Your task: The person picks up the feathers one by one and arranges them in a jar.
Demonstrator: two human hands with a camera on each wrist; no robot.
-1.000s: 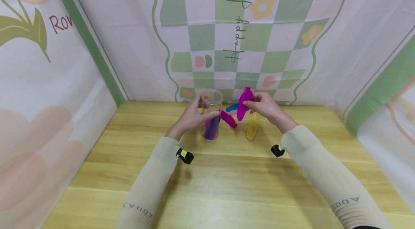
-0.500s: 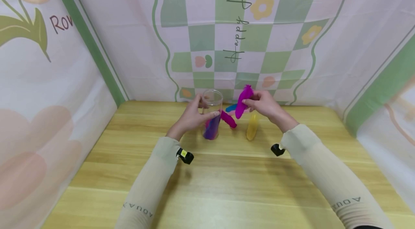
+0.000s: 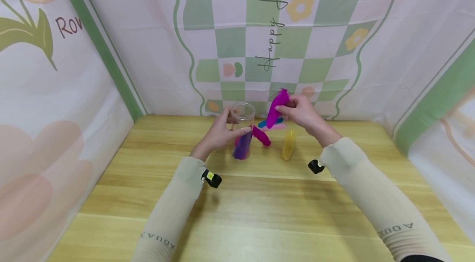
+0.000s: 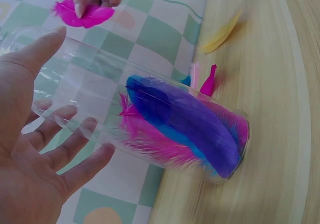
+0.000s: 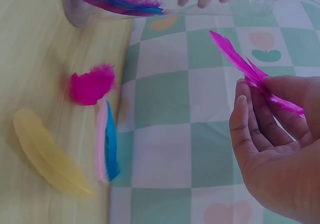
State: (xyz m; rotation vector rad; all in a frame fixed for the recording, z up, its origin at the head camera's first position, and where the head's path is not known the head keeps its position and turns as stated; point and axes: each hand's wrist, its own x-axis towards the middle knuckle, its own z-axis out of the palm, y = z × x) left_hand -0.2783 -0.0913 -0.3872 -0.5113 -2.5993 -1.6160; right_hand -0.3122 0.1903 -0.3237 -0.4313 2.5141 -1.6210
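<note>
**Bright Pink Feather Held Up Near Clear Jar**

Head view: the L hand grips the clear jar, thumb in front & fingers round the back, so it stands up straight on the table. The R hand pinches the bright pink feather, up in the air by the jar's top, not touching it. The feather leans, low end nearer the jar. Both arms reach fwd; R hand is a bit higher. On the table are a dark pink feather right by the jar, a blue feather, a light pink feather & a yellow feather. Looks like the put-feathers-in-jar step, w/ some in & some left. Next move prob calls for R hand going over the jar's mouth, feather tip down, then letting go; L hand should keep the jar steady.

L wrist view: a purple feather sits low in the jar w/ pink fluff next to it. L fingers are spread & bent round the glass.

R wrist view: thumb & fingertips pinch the feather, seen thin from its edge, one end poking out free. Other fingers bend in.
</note>
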